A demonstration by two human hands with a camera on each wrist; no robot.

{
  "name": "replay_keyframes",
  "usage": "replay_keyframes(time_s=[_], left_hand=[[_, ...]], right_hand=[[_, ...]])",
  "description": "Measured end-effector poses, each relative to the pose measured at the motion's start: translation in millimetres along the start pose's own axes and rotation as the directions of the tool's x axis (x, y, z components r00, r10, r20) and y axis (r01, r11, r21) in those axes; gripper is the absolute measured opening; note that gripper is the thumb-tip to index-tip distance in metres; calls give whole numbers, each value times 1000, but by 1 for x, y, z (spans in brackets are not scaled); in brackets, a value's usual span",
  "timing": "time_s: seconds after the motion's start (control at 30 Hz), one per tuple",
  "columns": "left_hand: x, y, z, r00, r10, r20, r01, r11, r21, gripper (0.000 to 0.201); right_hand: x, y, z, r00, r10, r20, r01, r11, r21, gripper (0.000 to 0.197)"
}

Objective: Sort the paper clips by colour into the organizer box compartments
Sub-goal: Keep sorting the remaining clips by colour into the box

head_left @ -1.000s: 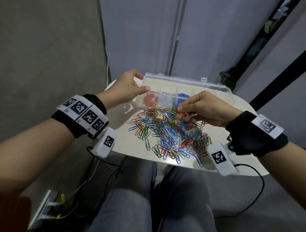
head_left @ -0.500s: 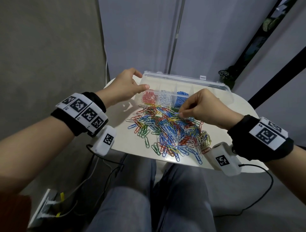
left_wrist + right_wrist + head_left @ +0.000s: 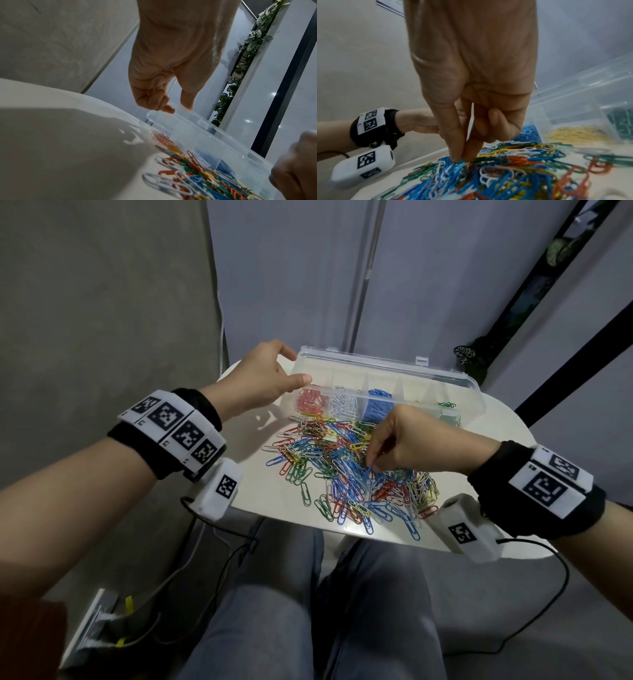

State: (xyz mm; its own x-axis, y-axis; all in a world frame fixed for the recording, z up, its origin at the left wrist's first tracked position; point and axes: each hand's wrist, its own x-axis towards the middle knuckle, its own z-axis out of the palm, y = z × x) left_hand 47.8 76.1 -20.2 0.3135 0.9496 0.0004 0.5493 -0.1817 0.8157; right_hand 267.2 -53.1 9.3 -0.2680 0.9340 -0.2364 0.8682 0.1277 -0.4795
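A heap of mixed coloured paper clips point(image 3: 342, 474) lies on the white table point(image 3: 260, 494). Behind it stands the clear organizer box point(image 3: 376, 364) with its lid open. It holds red clips point(image 3: 310, 402), white clips point(image 3: 344, 405), blue clips point(image 3: 378, 409) and green clips point(image 3: 447, 405); the yellow clips point(image 3: 573, 134) show in the right wrist view. My left hand point(image 3: 270, 378) holds the box's left end between thumb and curled fingers point(image 3: 169, 108). My right hand point(image 3: 371, 465) reaches down into the heap, thumb and forefinger pinched on a blue clip point(image 3: 458, 164).
The table's near edge runs just above my knees in jeans point(image 3: 274, 611). Cables and a power strip point(image 3: 96, 621) lie on the floor at lower left. A plant point(image 3: 469, 357) stands behind the box, and a grey wall rises on the left.
My right hand has moved from the heap's far edge by the blue compartment toward me, down into the middle of the heap. The left hand has stayed on the box.
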Motion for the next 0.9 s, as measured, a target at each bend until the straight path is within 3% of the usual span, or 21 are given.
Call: replay_keyframes(time_s=[0.13, 0.3, 0.57, 0.77, 0.9], left_hand=[[0, 0, 0, 1000, 6, -3, -6, 1000, -1, 50], [1, -1, -1, 1000, 6, -4, -6, 1000, -1, 51], [0, 0, 0, 1000, 7, 0, -7, 1000, -3, 50], [0, 0, 1, 1000, 9, -6, -9, 1000, -22, 49], [0, 0, 1, 1000, 12, -4, -12, 1000, -25, 48]], right_hand=[[3, 4, 8, 1000, -19, 6, 20, 992, -128, 28], [1, 3, 13, 985, -174, 19, 173, 948, -268, 37], [11, 1, 16, 984, -179, 11, 175, 943, -282, 10], [13, 3, 3, 996, -31, -85, 32, 999, 4, 5], [9, -3, -16, 973, 75, -220, -1, 949, 316, 6]])
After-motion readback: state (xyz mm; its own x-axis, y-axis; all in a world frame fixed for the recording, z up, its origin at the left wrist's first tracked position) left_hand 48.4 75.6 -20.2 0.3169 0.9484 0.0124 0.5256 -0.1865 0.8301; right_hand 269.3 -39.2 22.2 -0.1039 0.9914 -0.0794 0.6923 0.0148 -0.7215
